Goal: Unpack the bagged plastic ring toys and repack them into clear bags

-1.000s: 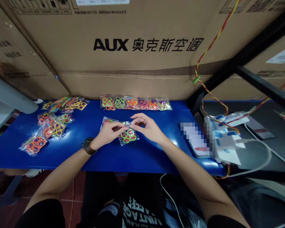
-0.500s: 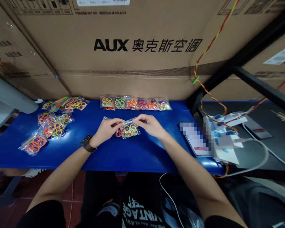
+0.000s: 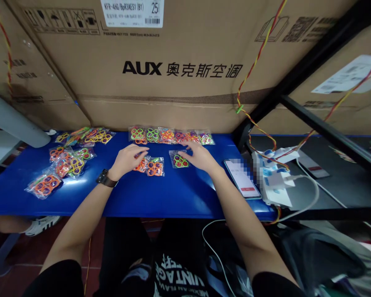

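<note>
On the blue table (image 3: 173, 198), a clear packet of green rings (image 3: 181, 161) lies under the thumb side of my right hand (image 3: 200, 159). The thumb and fingers of that hand are apart, and the thumb is at the packet's right edge. My left hand (image 3: 128, 160), with a watch at the wrist, hovers with its fingers stretched over a packet of orange-red rings (image 3: 140, 166), partly covering it. Right beside that one lies another packet of orange rings (image 3: 155, 167). Behind both hands runs a row of ring packets (image 3: 167, 135), its right part partly hidden by my right fingers.
Loose piles of ring packets (image 3: 69, 161) lie at the left. A phone (image 3: 243, 179) and a power strip with plugs (image 3: 275, 181) are at the right. A large cardboard box (image 3: 173, 99) stands behind the table. A black metal frame (image 3: 278, 88) rises at right.
The packet of green rings, held between both hands before, now lies on the table farther right. My hands have moved apart, uncovering the orange packets. The camera view has shifted.
</note>
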A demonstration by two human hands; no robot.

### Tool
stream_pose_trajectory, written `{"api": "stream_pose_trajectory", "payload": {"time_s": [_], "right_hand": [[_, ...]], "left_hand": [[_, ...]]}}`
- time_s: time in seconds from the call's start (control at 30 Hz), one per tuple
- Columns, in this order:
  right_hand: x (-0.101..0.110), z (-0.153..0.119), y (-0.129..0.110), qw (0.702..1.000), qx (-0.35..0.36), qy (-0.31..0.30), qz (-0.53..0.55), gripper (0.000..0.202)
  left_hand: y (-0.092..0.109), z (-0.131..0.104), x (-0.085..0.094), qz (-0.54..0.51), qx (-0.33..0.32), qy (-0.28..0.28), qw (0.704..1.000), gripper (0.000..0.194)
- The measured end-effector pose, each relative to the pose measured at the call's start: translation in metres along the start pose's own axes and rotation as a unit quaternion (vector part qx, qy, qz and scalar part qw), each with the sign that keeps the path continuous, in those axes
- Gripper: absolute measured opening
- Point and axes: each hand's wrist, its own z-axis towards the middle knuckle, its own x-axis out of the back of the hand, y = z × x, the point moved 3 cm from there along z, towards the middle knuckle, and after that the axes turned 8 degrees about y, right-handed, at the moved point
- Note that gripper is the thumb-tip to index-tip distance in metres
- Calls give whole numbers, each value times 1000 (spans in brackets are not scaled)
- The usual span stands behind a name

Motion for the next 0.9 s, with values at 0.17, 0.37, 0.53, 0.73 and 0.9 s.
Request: {"api": "stream_pose_trajectory", "payload": {"time_s": [0.17,0.37,0.53,0.73,0.9], "right_hand": [[-6,-12,-18,974,80,-201,74,76],[-15,-11,-12,979,60,-185,59,73],[6,0,-21,995,72,-73,17,36],[50,11,6,953,15,277,-123,38],[32,17,44,944,-17,285,-166,43]], "left_hand": [[38,-10,-10,66,-155,-140,976,34],[52,-24,-33,106,-193,-188,957,42],[52,-27,-45,148,-193,-177,954,42],[55,-38,-62,112,-208,-126,964,50],[74,-39,-67,59,-253,-113,959,42]]}}
